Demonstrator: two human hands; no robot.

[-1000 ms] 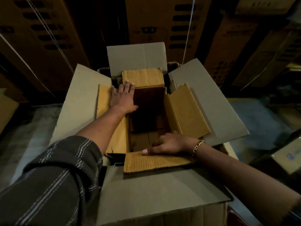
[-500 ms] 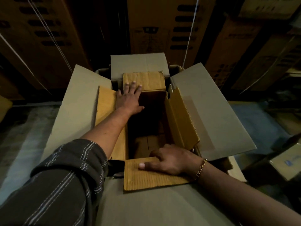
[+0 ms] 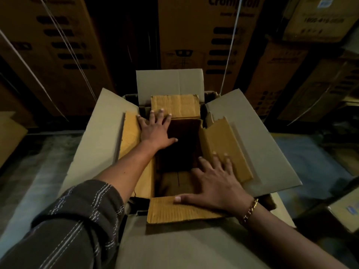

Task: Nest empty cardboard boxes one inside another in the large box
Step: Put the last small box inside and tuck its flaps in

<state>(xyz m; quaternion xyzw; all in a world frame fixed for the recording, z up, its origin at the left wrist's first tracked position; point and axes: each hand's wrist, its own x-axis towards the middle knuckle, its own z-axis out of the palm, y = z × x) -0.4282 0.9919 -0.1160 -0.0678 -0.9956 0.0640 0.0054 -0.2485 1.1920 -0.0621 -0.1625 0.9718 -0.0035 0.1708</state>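
Note:
A large grey-brown cardboard box (image 3: 258, 144) stands open below me, its four flaps spread outward. Inside it sits a smaller yellow-brown box (image 3: 175, 106), also open, with a dark empty interior. My left hand (image 3: 155, 131) lies flat with spread fingers on the far left corner of the smaller box, across its left and far flaps. My right hand (image 3: 215, 183) presses flat on the near right corner, thumb on the near flap (image 3: 174, 212) and fingers on the right flap (image 3: 225, 144).
Tall printed cartons (image 3: 209, 35) are stacked close behind and to both sides. A small box (image 3: 343, 212) sits on the floor at the right. Grey concrete floor (image 3: 38, 171) shows at the left.
My right hand has shifted from the near flap toward the right flap and pushed it down flatter. My left hand has slid slightly farther along the far left corner.

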